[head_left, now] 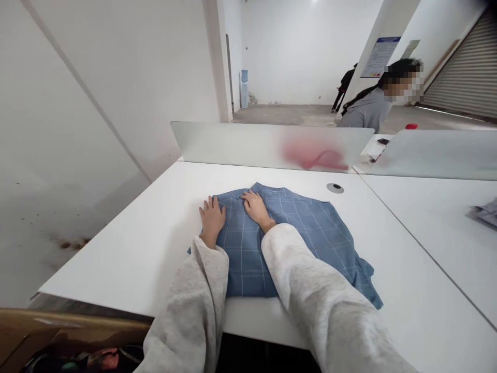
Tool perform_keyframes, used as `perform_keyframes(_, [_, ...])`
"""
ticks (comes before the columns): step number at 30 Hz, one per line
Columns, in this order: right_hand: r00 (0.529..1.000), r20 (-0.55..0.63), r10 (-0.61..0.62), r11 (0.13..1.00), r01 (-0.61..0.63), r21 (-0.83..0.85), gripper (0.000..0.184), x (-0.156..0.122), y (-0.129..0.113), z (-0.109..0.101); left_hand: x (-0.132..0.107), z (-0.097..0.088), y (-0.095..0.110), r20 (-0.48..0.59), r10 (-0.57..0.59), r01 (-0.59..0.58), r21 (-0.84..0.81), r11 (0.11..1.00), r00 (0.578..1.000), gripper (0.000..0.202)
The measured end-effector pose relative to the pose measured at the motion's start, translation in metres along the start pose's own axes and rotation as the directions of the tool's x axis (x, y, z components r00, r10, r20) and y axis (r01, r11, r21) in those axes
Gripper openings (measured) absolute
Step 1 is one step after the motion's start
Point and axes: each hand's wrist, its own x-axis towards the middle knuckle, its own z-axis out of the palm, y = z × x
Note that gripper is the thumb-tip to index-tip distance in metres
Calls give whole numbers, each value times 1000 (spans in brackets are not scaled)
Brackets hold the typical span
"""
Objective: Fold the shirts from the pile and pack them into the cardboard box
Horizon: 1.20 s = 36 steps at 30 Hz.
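A blue shirt (310, 228) with a thin white check is spread on the white table (155, 248), its upper edge away from me. My left hand (213, 216) lies on the shirt's left upper corner, palm down with the fingers spread. To the right of it, my right hand (257, 208) rests on the cloth near the collar area, fingers stretched out and holding nothing that I can see. The right forearm covers part of the shirt's middle, and a sleeve end sticks out at its lower right.
A frosted divider (233, 145) runs along the table's far edge, with a blurred red thing behind it. A round cable grommet (335, 188) sits in the tabletop. An open cardboard box (70, 324) stands at lower left. Beyond the divider is a person in grey (365, 111).
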Motion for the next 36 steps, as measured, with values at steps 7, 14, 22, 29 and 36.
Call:
perform_keyframes(7, [987, -56, -153, 984, 158, 80, 35, -10, -3, -16, -1, -10, 1, -108, -36, 36, 3, 999, 994, 34])
perform_keyframes(14, [975, 131, -178, 983, 170, 65, 33, -7, -5, -6, 2, -10, -1, -163, -22, 13, -59, 998, 986, 37])
perform_keyframes(22, [959, 232, -161, 986, 167, -5, 44, -9, -3, -1, 4, -15, 6, -372, 58, -156, -237, 959, 926, 35])
perform_keyframes(29, [989, 86, -120, 991, 124, -53, 45, -9, -4, -6, 5, -19, 5, -410, 25, -187, -361, 914, 912, 35])
perform_keyframes(36, [999, 10, -32, 998, 32, -59, 40, -7, -5, -14, 6, -16, 4, -492, 13, -245, -412, 877, 871, 33])
